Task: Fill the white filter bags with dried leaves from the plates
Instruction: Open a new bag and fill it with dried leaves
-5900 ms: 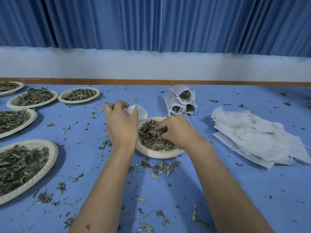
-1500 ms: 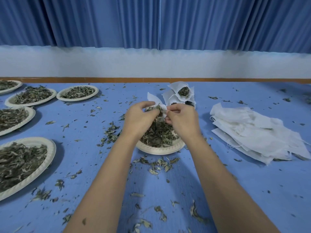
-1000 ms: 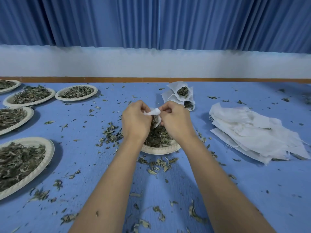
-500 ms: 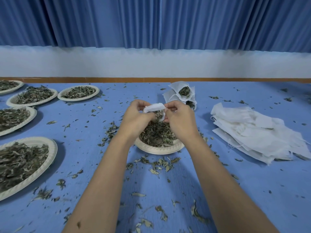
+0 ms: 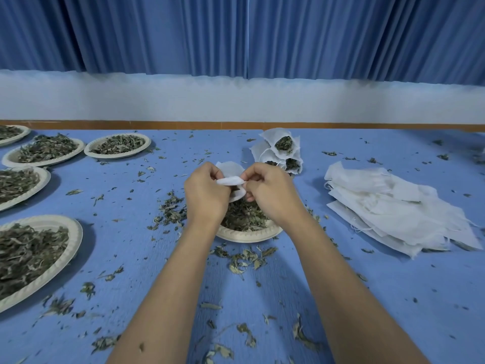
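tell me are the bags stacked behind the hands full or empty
Filled: dried leaves show in the open mouths of the stacked bags.

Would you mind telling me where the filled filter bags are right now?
In the head view, the filled filter bags sit stacked at far centre, just beyond the right hand and left of the empty bag pile.

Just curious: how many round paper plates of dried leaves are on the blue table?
6: three round cream paper plates in a far-left row, two nearer at the left edge, one in the middle. Others may lie out of frame.
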`<state>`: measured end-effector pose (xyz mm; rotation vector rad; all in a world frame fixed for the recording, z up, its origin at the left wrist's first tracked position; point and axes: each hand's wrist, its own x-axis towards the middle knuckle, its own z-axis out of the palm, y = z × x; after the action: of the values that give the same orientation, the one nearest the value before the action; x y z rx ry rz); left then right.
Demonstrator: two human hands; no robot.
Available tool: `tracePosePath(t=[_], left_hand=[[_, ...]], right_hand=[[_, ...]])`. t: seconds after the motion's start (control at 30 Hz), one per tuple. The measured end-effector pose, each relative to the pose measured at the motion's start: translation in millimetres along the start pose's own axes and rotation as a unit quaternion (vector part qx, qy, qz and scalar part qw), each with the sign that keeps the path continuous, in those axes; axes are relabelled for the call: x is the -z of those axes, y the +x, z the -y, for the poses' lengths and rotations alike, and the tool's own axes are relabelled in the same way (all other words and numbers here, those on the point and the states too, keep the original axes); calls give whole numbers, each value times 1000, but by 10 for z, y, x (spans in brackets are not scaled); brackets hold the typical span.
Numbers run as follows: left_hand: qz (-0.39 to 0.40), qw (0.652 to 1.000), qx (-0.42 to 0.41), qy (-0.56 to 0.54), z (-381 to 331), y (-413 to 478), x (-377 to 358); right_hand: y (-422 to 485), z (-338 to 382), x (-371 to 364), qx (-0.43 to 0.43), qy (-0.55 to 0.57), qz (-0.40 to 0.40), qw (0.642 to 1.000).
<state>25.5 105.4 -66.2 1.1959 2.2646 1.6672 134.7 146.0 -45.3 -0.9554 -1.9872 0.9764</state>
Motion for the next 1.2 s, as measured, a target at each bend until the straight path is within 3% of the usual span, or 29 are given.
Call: tracePosePath(t=[0.17, 0.3, 0.37, 0.47, 0.53, 0.83, 0.93, 1.07, 1.2], left_hand=[[-22, 1000, 5, 0, 5, 14, -18], [36, 987, 69, -141, -66, 55, 50], [22, 975, 100, -198, -85, 91, 105], [-9, 972, 92, -216, -80, 112, 152], [-26, 970, 90, -224, -65, 112, 153], [-55, 966, 97, -232, -35, 100, 105], [-65, 962, 106, -242, -42, 97, 83], [-74, 961, 88, -252, -46, 70, 55], [-44, 964, 79, -248, -29, 37, 7]], right_hand=[[16, -30, -30, 0, 11, -4, 1000], [61, -65, 43, -17, -28, -2, 999], [83, -79, 131, -41, -95, 73, 992], [63, -71, 191, -56, -212, 226, 949], [50, -96, 171, -47, -268, 269, 924], [57, -232, 91, -5, -302, 105, 947], [68, -262, 78, -25, -243, 43, 969], [82, -231, 189, -93, -37, -46, 994], [78, -154, 304, -164, 246, -25, 955]])
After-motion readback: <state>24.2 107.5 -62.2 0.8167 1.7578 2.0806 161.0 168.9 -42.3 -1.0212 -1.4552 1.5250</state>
